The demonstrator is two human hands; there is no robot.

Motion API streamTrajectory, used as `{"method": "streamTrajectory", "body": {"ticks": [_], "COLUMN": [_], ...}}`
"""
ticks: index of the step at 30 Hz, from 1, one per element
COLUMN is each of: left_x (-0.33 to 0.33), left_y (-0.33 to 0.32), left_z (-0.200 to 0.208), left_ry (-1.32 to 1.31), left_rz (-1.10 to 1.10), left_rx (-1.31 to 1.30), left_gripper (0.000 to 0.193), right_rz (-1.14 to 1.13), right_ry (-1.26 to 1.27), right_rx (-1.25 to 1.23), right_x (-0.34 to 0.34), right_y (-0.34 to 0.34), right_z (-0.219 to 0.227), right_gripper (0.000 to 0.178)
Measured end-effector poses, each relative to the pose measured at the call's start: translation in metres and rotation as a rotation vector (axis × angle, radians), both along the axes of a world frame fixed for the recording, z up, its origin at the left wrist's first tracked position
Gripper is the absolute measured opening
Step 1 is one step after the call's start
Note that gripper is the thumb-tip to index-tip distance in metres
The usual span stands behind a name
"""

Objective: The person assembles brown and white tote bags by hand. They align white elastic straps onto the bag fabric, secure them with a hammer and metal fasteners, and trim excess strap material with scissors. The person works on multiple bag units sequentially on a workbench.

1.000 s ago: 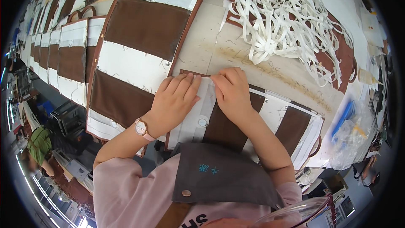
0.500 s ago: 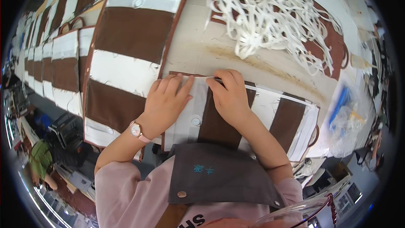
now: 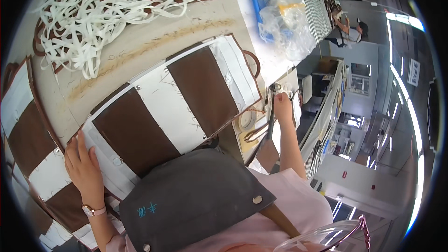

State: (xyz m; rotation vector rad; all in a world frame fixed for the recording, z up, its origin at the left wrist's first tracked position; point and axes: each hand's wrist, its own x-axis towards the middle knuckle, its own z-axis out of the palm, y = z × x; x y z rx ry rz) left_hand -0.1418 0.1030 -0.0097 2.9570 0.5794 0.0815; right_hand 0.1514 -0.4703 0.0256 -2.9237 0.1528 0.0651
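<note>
At the workbench's (image 3: 140,51) near edge, her left hand (image 3: 84,168) lies flat, fingers spread, on the white end of one brown-and-white striped fabric panel (image 3: 172,107), another such panel (image 3: 28,149) beside it and one heap of white straps (image 3: 107,9) behind. Bare bench runs between heap and panel. Past the right edge, her right hand (image 3: 282,105) touches a thin metal tool (image 3: 271,112) beside one tape roll (image 3: 247,120); grip unclear.

I see a clear plastic bag (image 3: 284,18) lying near the far right edge of the worktable (image 3: 140,51), crumpled, with blue and yellow items showing through it. High on the wall at the far right hangs a small white rectangular sign (image 3: 413,72) with dark marks. Lower down, a small red label (image 3: 344,174) sits on the pale wall. I can make out no screens
</note>
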Motion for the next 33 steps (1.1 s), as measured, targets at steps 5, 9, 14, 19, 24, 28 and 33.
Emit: {"method": "streamTrajectory", "body": {"ticks": [5,9,14,19,24,28,33], "left_x": [-0.001,0.000,0.028,0.022,0.030,0.035,0.035], "left_y": [0.002,0.006,0.024,0.036,0.035,0.027,0.031], "left_z": [0.006,0.014,0.039,0.035,0.022,0.021,0.015], "left_ry": [-0.027,-0.032,-0.219,-0.264,-0.255,-0.334,-0.346], "left_rz": [-0.006,0.036,0.076,0.151,0.178,0.190,0.203], "left_rx": [-0.006,-0.066,-0.208,-0.493,-0.660,-0.545,-0.533], "left_gripper": [0.049,0.053,0.043,0.035,0.021,0.015,0.012], "right_rz": [-0.163,0.183,-0.016,0.250,0.444,0.586,0.540], "right_ry": [0.211,-0.111,-0.086,-0.193,0.807,1.232,1.468], "right_rx": [0.086,-0.379,-0.359,0.463,0.966,0.914,0.743], "right_x": [-0.019,-0.005,-0.016,-0.014,-0.068,-0.083,-0.085], "right_y": [0.018,0.038,-0.003,0.167,0.348,0.436,0.465], "right_z": [-0.027,-0.040,-0.037,0.053,0.067,0.032,0.010], "right_gripper": [0.025,0.030,0.025,0.023,0.030,0.029,0.032]}}
